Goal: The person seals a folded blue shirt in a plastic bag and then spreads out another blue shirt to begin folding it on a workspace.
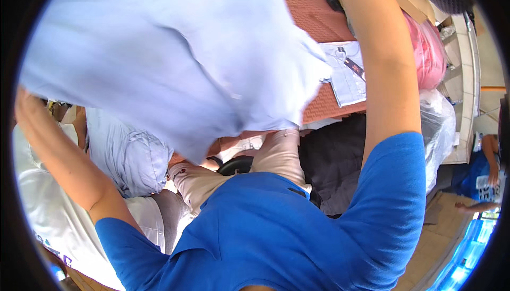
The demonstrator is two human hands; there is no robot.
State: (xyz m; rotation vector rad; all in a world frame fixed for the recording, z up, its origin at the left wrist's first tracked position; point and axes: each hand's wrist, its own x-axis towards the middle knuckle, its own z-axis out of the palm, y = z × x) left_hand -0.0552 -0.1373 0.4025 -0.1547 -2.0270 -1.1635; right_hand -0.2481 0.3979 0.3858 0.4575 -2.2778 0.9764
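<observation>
A large light blue garment (170, 57) is spread out and held up in front of me, filling the upper left of the view. My left hand (22, 101) is at its lower left edge, mostly covered by the cloth and gripping it. My right arm (385, 78) reaches up along the garment's right side. Its hand passes beyond the top of the picture and cannot be seen.
A folded light blue shirt (346, 76) with a tag lies on a brown table (319, 20). Pink bundles (431, 52) and a clear plastic bag (440, 126) sit to the right. Bagged blue shirts (127, 155) and white cloth (48, 206) lie at left. Another person (491, 158) is at far right.
</observation>
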